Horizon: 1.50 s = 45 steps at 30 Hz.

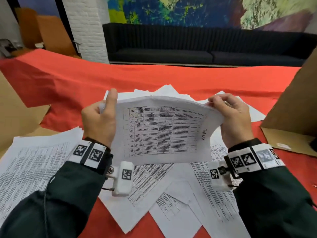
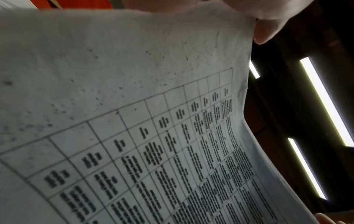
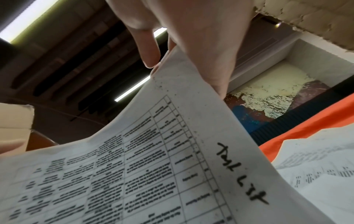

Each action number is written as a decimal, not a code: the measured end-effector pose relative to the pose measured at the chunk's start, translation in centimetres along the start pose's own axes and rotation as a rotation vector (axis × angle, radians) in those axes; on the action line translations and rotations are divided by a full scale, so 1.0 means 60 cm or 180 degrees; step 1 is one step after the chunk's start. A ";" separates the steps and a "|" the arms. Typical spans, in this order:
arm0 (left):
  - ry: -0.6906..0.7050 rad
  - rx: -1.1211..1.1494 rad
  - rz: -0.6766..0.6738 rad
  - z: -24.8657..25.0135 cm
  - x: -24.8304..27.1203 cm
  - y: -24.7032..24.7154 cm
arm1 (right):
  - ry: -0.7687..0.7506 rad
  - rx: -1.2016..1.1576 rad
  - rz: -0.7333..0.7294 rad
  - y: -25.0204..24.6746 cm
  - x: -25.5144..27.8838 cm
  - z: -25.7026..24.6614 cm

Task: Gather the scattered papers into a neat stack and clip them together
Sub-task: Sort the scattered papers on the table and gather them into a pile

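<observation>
The left hand (image 1: 99, 117) and right hand (image 1: 231, 115) grip opposite edges of a bowed stack of papers (image 1: 164, 129) above the counter (image 1: 154, 78); loose inner sheets could slip out, since nothing clips them.

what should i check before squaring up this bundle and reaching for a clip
1. Both hands on the bundle: ok. The left hand grips the left edge of the held papers, and the right hand grips the right edge.
2. Edges aligned: not ok. The sheet edges fan out along the top and the bundle bows upward.
3. All papers gathered: not ok. Loose sheets lie on the red cloth, to the left, in front and behind.
4. Clip located: cannot tell. No clip shows in any view.
5. Room to tap the bundle down: not ok. Papers lie under the bundle.
</observation>
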<state>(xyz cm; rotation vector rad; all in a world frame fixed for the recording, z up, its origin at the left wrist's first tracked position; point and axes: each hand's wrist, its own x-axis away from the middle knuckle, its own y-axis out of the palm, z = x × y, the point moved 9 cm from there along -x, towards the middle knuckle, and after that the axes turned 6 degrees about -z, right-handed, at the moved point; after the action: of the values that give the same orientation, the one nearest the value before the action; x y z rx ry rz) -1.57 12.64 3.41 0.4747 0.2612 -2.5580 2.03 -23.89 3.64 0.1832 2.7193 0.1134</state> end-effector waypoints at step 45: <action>0.0017 0.0710 -0.0672 -0.056 -0.037 0.059 | 0.0129 0.0536 -0.0140 -0.049 -0.010 0.040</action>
<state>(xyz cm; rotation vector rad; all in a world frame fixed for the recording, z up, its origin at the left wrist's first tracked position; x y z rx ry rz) 3.01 11.58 0.85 0.5626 0.0273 -2.8083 3.21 -26.77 1.39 0.1711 2.7711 -0.1262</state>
